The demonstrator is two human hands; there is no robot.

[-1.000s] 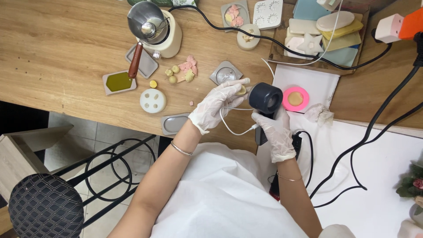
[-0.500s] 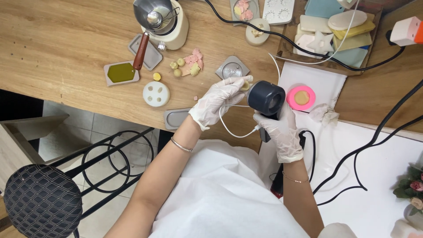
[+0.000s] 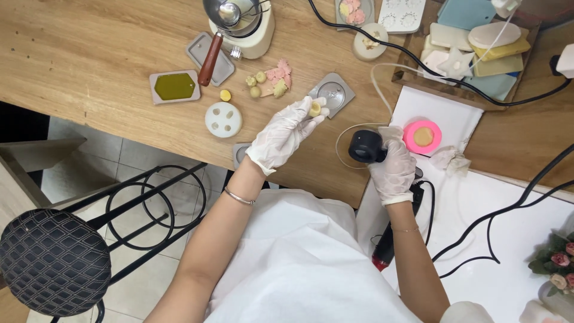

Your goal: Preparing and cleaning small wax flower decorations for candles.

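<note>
Both my hands wear white gloves. My left hand (image 3: pixel 284 133) pinches a small pale-yellow soap piece (image 3: pixel 315 109) between its fingertips, just in front of a grey metal mould plate (image 3: pixel 332 93) on the wooden table (image 3: pixel 89 42). My right hand (image 3: pixel 393 167) is closed around a black heat gun (image 3: pixel 366 146), whose round muzzle points left and whose handle runs down past my wrist. A pink round mould with a tan filling (image 3: pixel 422 136) lies on a white sheet (image 3: pixel 439 116) just right of the gun.
Small yellow and pink soap shapes (image 3: pixel 272 78), a white round mould (image 3: pixel 223 119), a green-filled tray (image 3: pixel 174 87) and a melting pot (image 3: pixel 239 21) sit at the back. A tray of coloured soap bars (image 3: pixel 478 42) is at top right. Black cables cross the table. A black stool (image 3: pixel 54 260) stands at lower left.
My left hand has moved away from the heat gun's muzzle to the left, carrying the yellow piece. The gun has dropped lower and the two hands are now apart.
</note>
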